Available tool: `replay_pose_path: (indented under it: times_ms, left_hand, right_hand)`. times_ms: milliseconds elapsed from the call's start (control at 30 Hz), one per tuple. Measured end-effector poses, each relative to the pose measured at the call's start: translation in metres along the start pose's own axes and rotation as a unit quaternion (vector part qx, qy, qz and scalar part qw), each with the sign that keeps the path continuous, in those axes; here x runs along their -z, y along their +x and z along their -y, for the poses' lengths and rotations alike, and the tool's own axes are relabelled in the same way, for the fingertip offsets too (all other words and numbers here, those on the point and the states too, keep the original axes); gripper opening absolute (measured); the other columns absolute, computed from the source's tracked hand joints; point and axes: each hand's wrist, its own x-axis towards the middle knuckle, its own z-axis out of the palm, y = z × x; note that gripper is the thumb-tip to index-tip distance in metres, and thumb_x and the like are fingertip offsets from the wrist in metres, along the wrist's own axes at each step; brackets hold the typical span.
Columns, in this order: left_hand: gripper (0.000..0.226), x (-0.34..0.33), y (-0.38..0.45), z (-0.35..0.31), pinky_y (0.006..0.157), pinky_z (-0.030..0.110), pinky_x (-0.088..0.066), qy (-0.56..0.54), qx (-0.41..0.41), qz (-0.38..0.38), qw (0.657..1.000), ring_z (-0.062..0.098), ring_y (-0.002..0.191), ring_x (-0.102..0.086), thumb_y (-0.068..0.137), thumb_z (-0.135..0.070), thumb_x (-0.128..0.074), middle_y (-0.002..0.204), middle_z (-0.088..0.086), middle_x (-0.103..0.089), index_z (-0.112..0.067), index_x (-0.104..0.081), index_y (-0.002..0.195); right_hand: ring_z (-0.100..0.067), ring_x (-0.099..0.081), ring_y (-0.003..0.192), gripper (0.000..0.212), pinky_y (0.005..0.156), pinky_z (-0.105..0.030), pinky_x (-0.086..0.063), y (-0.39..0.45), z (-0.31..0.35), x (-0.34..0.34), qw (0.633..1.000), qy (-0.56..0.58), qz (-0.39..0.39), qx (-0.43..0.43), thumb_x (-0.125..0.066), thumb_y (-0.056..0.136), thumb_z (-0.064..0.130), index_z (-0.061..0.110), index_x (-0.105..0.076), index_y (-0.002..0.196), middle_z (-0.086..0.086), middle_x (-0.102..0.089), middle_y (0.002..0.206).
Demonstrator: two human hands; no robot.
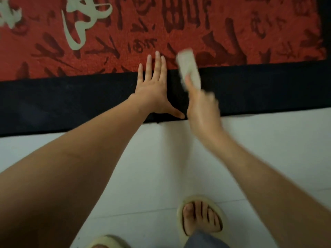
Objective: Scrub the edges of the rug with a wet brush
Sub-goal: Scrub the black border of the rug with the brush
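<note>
Pale and blurred, the brush (189,68) is gripped in the right hand (203,111), lying across the black border of the rug (71,99) with its far end reaching the red field. Just beside it, the left hand (154,92) presses flat on that border, fingers straight and spread, thumb at the rug's near edge. Nearer than both hands lies white floor (268,145), with two slippers (200,217) by the forearms.
</note>
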Motion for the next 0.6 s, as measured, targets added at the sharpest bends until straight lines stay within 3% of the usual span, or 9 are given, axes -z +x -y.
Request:
replay_pose_path:
  times_ms: [67,233,367,500,600]
  left_hand:
    - [0.163,-0.003,0.002,0.004,0.116,0.047,0.019,0.012,0.007,0.001,1.0,0.031,0.141,0.035,0.046,-0.087,-0.069,0.154,0.012,0.038,-0.005,0.031,0.147]
    - [0.163,0.0,0.003,0.001,0.117,0.048,0.018,0.006,0.01,0.001,1.0,0.031,0.142,0.034,0.047,-0.087,-0.068,0.155,0.013,0.037,-0.005,0.03,0.147]
    - [0.162,-0.006,0.003,0.005,0.118,0.048,0.017,0.019,0.009,-0.01,1.0,0.031,0.143,0.033,0.048,-0.086,-0.068,0.155,0.015,0.036,-0.003,0.03,0.146]
    - [0.163,-0.005,-0.001,0.005,0.118,0.045,0.017,-0.003,0.013,-0.026,1.0,0.03,0.143,0.033,0.046,-0.091,-0.063,0.154,0.017,0.036,-0.001,0.029,0.147]
    - [0.163,-0.009,-0.002,0.006,0.119,0.045,0.016,0.003,0.026,-0.036,0.999,0.032,0.142,0.033,0.046,-0.091,-0.061,0.154,0.018,0.035,0.0,0.028,0.147]
  right_hand:
    - [-0.04,-0.059,0.091,0.07,0.073,-0.04,-0.042,-0.029,-0.005,-0.007,0.998,-0.011,0.057,0.027,-0.035,0.098,0.004,0.044,-0.013,0.151,-0.021,-0.063,0.098]
    - [-0.04,-0.057,0.096,0.064,0.077,-0.039,-0.043,0.015,0.007,0.003,1.0,0.007,0.005,-0.01,-0.034,0.099,0.006,0.041,-0.021,0.151,-0.021,-0.061,0.104]
    - [-0.039,-0.056,0.09,0.071,0.074,-0.039,-0.041,-0.035,0.0,-0.009,0.997,0.0,0.065,0.052,-0.034,0.098,0.004,0.045,-0.01,0.151,-0.022,-0.063,0.104]
    - [-0.042,-0.057,0.097,0.062,0.078,-0.04,-0.045,0.035,0.0,0.006,1.0,-0.006,-0.002,0.021,-0.037,0.1,0.01,0.043,-0.022,0.15,-0.023,-0.062,0.107]
    - [-0.038,-0.059,0.087,0.065,0.073,-0.038,-0.043,-0.012,0.003,-0.015,0.999,0.044,-0.002,0.022,-0.039,0.098,0.006,0.041,-0.022,0.15,-0.02,-0.065,0.097]
